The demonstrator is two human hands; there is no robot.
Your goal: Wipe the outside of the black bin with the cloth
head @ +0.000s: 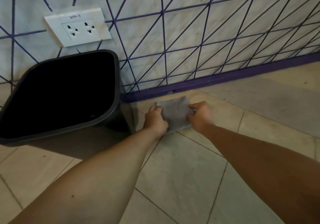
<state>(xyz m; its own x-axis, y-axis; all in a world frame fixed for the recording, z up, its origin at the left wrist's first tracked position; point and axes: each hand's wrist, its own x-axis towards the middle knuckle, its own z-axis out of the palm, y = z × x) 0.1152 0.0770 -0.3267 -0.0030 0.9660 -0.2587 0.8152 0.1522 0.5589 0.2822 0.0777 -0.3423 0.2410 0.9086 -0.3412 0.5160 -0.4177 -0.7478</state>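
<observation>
The black bin [58,100] stands on the tiled floor [181,180] against the patterned wall [190,33], directly below the white double socket [78,27], its open mouth tilted toward the viewer. The grey cloth [174,115] lies on the floor just beside the bin's right side, close to the purple skirting [216,80]. Both hands are on the cloth and clear of the bin: the left hand [155,119] grips the cloth's edge nearer the bin with curled fingers, and the right hand [200,114] pinches the edge farther from the bin, fingers bent inward over the fabric. The picture is slightly blurred at the hands, so the exact lie of each fingertip cannot be told. No wiping contact with the bin is evident; in my judgement the step in hand is gathering or folding the cloth ahead of the first pass. To do it well, the cloth should be folded into a flat pad that fills one palm, leaving the other hand free to steady the bin's rim. The bin looks light and will likely slide or tip under sideways pressure. Strokes are best run from the rim downward, working round each wall in turn, including the side facing the wall.
</observation>
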